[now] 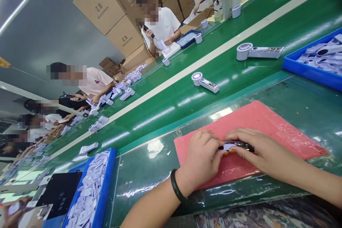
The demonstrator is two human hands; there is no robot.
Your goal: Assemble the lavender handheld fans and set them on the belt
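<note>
Head view (sole camera). Left hand (201,153) and right hand (258,148) are close together, fingers pinching 1 part (242,145) held between them, above the red mat (251,117). Part: slim, dark and glossy with a pale section; fingers hide much of it, so its full shape cannot be told.

Handling, judged by look: light, stiff shell, probably plastic. Gloss suggests a slippery face—dry fingertips better than nails. Thin edges may crack or scuff if bent. Best hold: by the 2 ends, thumbs on the near long side, fingertips on the far side, pressing evenly and leaving the pale middle free.

Around the hands: beyond them, on the green belt (160,103), lie 2 fans—the nearer fan (208,84) straight ahead, the larger-looking fan (260,52) farther off and to the right. Inner workings seem exposed on both handles; avoid gripping there. Left of the left hand, a blue tray (110,174) of pale pieces; ahead and right of the right hand, another tray (307,73), similarly filled.
</note>
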